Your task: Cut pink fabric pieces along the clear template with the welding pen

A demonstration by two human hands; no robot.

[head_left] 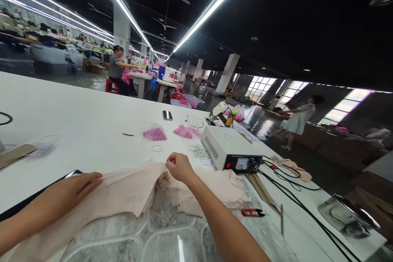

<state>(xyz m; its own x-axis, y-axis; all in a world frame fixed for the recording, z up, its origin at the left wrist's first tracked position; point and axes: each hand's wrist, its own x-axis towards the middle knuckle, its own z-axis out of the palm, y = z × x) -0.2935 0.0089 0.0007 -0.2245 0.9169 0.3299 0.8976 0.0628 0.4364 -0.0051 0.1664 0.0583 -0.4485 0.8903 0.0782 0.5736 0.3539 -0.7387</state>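
A light pink cloth (pixel 123 192) stretches across the near side of the white table. My left hand (pixel 78 186) lies flat on its left part, fingers extended. My right hand (pixel 179 166) pinches the cloth's upper right corner, fingers closed. More pale pink fabric (pixel 221 186) lies in a pile to the right of my right hand. Under the cloth is a grey marbled surface with a clear plastic sheet (pixel 172 241). Red-handled thread snips (pixel 252 212) rest beside the pile.
A grey control box (pixel 233 147) with black cables stands at the right, near a glass jar (pixel 346 215). Bags of pink pieces (pixel 155 133), a phone (pixel 167 115) and rubber bands (pixel 199 151) lie farther back. People are beyond the table.
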